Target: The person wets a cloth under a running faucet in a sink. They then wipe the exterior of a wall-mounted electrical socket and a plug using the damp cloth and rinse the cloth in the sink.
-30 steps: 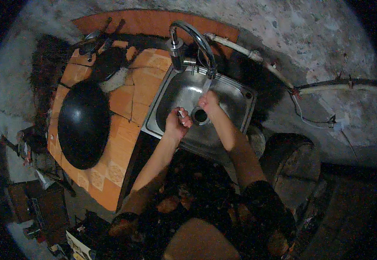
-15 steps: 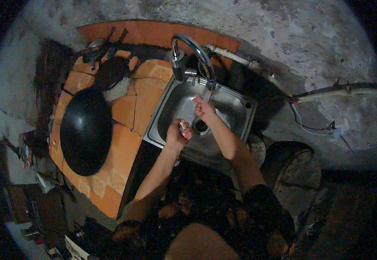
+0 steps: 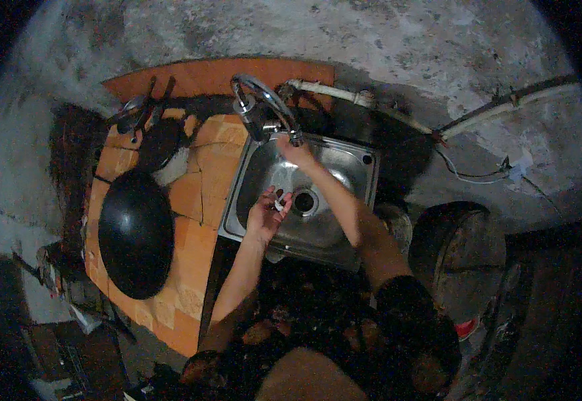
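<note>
A stainless steel sink (image 3: 334, 227) lies in front of me, with a round drain (image 3: 304, 202) in its floor. My left hand (image 3: 264, 220) is palm up over its left half, fingers curled around a small white thing (image 3: 279, 202) whose kind I cannot make out. My right hand (image 3: 294, 153) reaches to the back of the basin, just below the tip of the curved chrome faucet (image 3: 274, 100). Motion smears its fingers, so whether it holds anything is hidden.
Left of the sink, a large dark wok-shaped dome (image 3: 136, 234) rests on an orange tiled counter (image 3: 190, 257). A pale pipe (image 3: 344, 93) runs along the rough wall. A big round dark vessel (image 3: 468, 250) stands at the right.
My right hand has moved back and left, up to the faucet's tip, away from my left hand. My left hand has turned more palm up, still around the white thing. The view has shifted.
</note>
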The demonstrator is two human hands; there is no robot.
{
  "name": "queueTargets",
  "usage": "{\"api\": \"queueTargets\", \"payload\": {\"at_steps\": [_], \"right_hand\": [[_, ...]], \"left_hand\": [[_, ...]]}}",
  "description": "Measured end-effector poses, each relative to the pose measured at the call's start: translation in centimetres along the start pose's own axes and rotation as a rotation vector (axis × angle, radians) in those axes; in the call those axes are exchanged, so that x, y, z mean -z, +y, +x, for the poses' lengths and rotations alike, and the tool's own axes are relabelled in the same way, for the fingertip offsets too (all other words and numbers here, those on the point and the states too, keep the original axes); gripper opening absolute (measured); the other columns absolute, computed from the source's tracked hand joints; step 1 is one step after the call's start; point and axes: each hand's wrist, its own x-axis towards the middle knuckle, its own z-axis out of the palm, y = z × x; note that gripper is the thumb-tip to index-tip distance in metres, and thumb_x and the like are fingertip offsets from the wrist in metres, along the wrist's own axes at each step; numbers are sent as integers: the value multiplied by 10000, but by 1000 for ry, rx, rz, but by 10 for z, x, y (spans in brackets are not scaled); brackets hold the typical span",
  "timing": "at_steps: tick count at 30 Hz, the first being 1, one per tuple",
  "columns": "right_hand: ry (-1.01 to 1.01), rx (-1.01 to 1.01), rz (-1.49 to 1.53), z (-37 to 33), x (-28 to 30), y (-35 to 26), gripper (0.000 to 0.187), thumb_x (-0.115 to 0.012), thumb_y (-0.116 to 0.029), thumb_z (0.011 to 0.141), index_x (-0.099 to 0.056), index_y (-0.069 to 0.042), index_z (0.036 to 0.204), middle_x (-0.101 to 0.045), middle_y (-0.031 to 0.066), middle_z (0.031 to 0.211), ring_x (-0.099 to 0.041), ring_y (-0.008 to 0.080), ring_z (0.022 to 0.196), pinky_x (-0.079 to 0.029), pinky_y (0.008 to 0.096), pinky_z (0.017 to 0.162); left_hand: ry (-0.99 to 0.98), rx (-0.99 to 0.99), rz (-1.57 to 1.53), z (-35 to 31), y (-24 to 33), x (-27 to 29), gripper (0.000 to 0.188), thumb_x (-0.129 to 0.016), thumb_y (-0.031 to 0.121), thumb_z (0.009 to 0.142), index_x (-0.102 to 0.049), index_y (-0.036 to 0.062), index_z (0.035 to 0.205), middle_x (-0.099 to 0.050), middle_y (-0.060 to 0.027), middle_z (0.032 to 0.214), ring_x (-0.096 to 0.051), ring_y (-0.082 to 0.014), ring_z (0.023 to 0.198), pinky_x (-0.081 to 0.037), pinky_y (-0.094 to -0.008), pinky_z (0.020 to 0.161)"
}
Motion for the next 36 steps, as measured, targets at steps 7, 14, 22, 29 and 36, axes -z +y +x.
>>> {"api": "queueTargets", "payload": {"at_steps": [7,14,22,29,36], "right_hand": [[111,95,159,-107,-32,21,259,-606,-271,825,-641,-15,821,-597,73,652,-564,148,608,-436,291,557],[70,97,-8,-131,-9,33,116,-661,-71,723,-647,-20,825,-621,74,717,-584,141,638,-462,259,591],[373,-128,1080,-133,36,28,139,-610,-63,792,-570,-14,916,-622,78,809,-583,164,663,-492,305,619],[213,-206,1410,-133,43,45,243,-556,-270,869,-528,-43,949,-581,85,910,-577,194,789,-480,371,722],[-35,-128,884,-152,43,23,421,-580,-338,849,-523,-39,1139,-585,42,935,-573,150,844,-472,357,801]], "left_hand": [[-87,-92,142,22,-16,-6,230,-444,65,875,-498,38,1097,-532,-68,1027,-529,-215,930,-409,-343,854],[-21,-262,397,16,-32,-20,166,-559,34,831,-560,32,998,-580,-64,966,-537,-145,834,-441,-290,718],[-118,-390,812,17,4,-42,142,-651,3,769,-520,45,803,-565,-14,797,-551,-111,680,-507,-256,597],[-255,-268,515,23,1,-70,97,-623,99,819,-530,75,837,-549,-7,727,-504,-110,552,-428,-235,497],[-288,-361,695,9,3,-84,98,-632,125,820,-548,90,857,-508,49,732,-419,-29,545,-289,-178,419]]}}
